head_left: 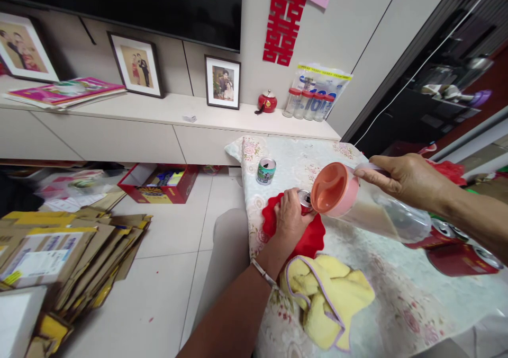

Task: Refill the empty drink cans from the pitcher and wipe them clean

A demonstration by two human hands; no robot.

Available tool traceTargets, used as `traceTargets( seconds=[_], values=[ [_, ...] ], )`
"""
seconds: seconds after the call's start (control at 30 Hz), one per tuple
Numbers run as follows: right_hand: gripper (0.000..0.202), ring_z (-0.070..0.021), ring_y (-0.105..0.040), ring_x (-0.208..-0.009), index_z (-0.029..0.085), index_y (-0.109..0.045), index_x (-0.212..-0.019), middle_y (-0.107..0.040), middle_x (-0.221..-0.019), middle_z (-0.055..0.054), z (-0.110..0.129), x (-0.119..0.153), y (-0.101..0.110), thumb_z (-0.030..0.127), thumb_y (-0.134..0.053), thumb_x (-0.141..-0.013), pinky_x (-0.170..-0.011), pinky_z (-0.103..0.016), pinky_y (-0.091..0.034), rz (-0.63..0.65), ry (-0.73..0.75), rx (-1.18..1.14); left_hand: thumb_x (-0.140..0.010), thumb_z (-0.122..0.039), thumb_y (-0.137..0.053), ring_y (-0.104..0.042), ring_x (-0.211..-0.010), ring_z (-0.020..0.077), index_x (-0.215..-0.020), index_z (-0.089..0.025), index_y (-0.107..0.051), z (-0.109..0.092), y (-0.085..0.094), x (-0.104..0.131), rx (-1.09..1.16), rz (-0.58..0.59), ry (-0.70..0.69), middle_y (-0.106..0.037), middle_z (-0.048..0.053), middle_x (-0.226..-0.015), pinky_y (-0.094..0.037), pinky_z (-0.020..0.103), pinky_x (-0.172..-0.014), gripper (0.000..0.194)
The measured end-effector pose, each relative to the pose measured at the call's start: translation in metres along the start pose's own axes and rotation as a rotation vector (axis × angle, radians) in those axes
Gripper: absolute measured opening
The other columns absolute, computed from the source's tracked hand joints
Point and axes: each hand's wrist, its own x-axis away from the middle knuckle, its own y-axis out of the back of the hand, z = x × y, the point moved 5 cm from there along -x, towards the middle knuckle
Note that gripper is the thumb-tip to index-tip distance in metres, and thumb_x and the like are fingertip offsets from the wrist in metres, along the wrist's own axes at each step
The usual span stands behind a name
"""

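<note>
- Fingers (292, 198) of the left hand (289, 217) curl around a red can (306, 208) standing at a red scalloped mat (311, 241).
- The right hand (400, 177) grips a tilted jug (371, 212), its pink lid (335, 191) close beside the can's top.
- Tipping further, or a nudged can, could spill pale liquid onto the mat.
- Yellow cloth (329, 300) near; green can (265, 171) far left; more red cans (462, 258) right, on the flower-covered bench (397, 294).

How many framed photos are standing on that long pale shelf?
3: the left photo, cut by the picture's edge; the middle photo; and the right photo, left of the small red pot. Others could be hidden beyond the left edge.
</note>
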Motion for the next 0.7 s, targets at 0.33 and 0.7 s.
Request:
traceTargets(
  seconds=[0.33, 0.7],
  values=[
    [0.081, -0.0125, -0.035, -0.048, 0.024, -0.047, -0.064, -0.04, -0.05, 0.003, -0.0014, 0.0004, 0.0, 0.099, -0.024, -0.082, -0.05, -0.03, -0.029, -0.005, 0.004, 0.002, -0.084, -0.029, -0.079, -0.058, -0.134, 0.0298, -0.128, -0.026, -0.049, 0.0002, 0.0003, 0.0007, -0.001, -0.003, 0.008, -0.063, 0.01, -0.136, -0.048, 0.043, -0.105, 0.054],
    [0.082, -0.0135, -0.037, -0.047, 0.025, -0.046, -0.063, -0.04, -0.049, 0.003, 0.0005, -0.0001, 0.0004, 0.101, -0.022, -0.08, -0.051, -0.031, -0.029, 0.007, -0.019, 0.006, -0.084, -0.029, -0.08, -0.057, -0.135, 0.0298, -0.127, -0.026, -0.048, -0.0006, 0.0012, -0.0001, -0.007, 0.009, 0.016, -0.063, 0.01, -0.136, -0.048, 0.043, -0.106, 0.054]
  ],
)
